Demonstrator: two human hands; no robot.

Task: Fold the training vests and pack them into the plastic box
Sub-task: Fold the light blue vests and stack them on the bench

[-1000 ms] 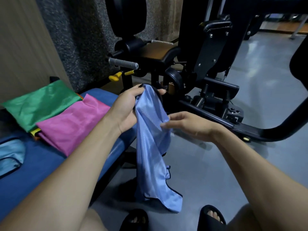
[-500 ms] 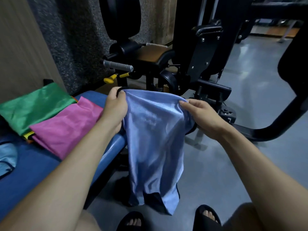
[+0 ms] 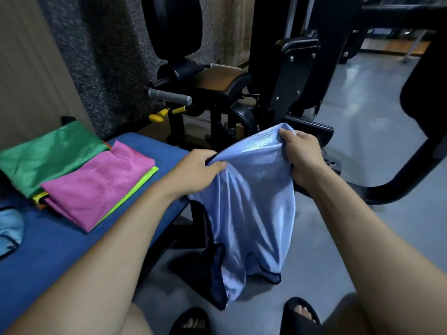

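Hanging in the air off the counter's near right edge, a pale blue mesh training vest with dark binding (image 3: 244,204) is held by its upper edge between two hands. The left hand (image 3: 193,172) pinches one top corner, fingers (image 3: 216,164) curled over bunched cloth; the right hand (image 3: 301,155) grips the other corner in a closed fist. The vest's lower hem lies near the grey floor (image 3: 362,165), between the counter and two black sandals (image 3: 300,313).

On the blue padded counter (image 3: 60,250), toward its far left corner, a folded green satin-like vest (image 3: 46,153) is overlapped by a folded pink mesh vest (image 3: 96,187), with a lime-yellow vest edge (image 3: 142,182) showing beneath. A light blue cloth (image 3: 9,226) lies at the left edge. No plastic box is visible.

Risks, as judged: the slippery fabric may slide from the left pinch, dropping a corner to the floor; the hem may drag on the floor if the hands are lowered; an uneven fold may result from the crumpled upper edge; the folded stack may be disturbed if the vest is laid down too close to it.
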